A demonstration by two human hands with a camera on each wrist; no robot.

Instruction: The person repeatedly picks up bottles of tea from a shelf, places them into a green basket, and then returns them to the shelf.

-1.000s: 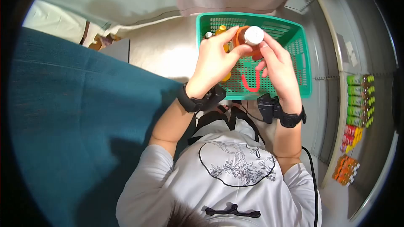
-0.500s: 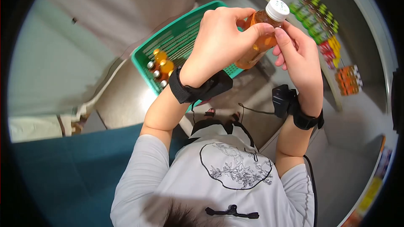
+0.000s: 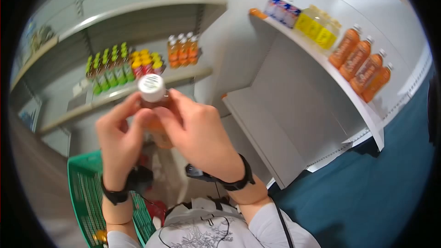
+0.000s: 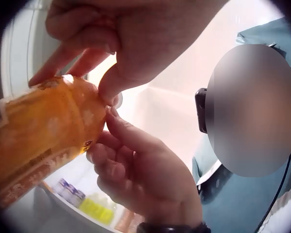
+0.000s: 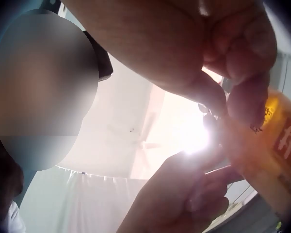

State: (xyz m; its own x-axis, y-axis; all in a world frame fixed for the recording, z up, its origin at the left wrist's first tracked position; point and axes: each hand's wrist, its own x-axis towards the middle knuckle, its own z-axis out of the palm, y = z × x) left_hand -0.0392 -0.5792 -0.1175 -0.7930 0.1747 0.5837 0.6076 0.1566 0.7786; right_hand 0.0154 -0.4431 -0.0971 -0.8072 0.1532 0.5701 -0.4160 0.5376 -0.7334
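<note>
An orange drink bottle (image 3: 158, 140) with a white cap (image 3: 151, 86) is held up in front of the body, its cap toward the head camera. My left hand (image 3: 120, 140) grips it near the neck from the left, thumb and fingers around its upper part. On the other side my right hand (image 3: 197, 133) holds the neck, the two thumbs meeting just below the cap. In the left wrist view the bottle (image 4: 48, 131) lies aslant, with fingers of both hands at its shoulder. The right wrist view shows the bottle's label (image 5: 288, 141) beside my right hand (image 5: 208, 48).
A green basket (image 3: 85, 193) stands at lower left with yellow-topped bottles (image 3: 98, 236) inside. Shelves beyond carry green-labelled bottles (image 3: 110, 73), red-and-yellow bottles (image 3: 146, 62) and white-capped orange bottles (image 3: 183, 50). The right shelf holds yellow bottles (image 3: 317, 27) and larger orange bottles (image 3: 360, 62).
The head view has swung from the basket toward the shelves, and the basket now sits at lower left. Both hands have kept hold of the bottle, raising it away from the basket.
</note>
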